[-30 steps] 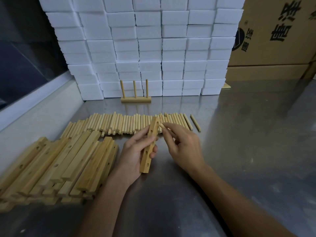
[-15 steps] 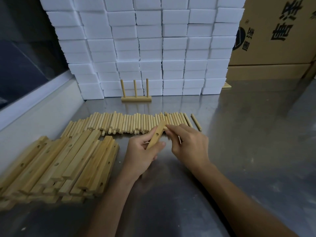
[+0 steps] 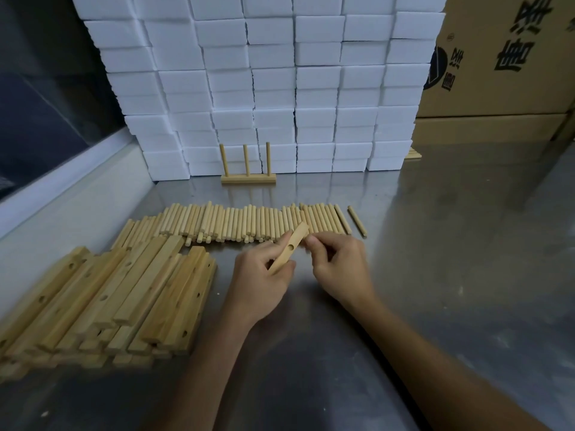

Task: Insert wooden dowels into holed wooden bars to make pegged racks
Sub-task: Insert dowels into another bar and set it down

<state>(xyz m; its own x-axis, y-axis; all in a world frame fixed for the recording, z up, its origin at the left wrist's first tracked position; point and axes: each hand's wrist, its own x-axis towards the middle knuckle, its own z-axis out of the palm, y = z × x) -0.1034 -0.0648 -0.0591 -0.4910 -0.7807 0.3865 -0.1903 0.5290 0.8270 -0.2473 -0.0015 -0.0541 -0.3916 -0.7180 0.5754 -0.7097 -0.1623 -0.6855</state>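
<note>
Left hand grips a holed bar near its lower end, fingers and thumb curled round it, the bar slanting up and away so its far tip reaches the near edge of the dowel row; a second ago the same bar stood steeper and nearer the body, so it has been carried forward and laid flatter, toward the dowels; right hand has gone with it and now sits just beside the bar's tip, fingers curled at the dowel ends; whether it already pinches a dowel I cannot tell, the fingertips being blurred; one hole shows on the bar, unfilled; judged from this, the pick of the first peg for this bar is under way and no insertion has begun; one finished rack with three upright pegs stands by the foam blocks; spare bars lie stacked to the left on the steel table.
</note>
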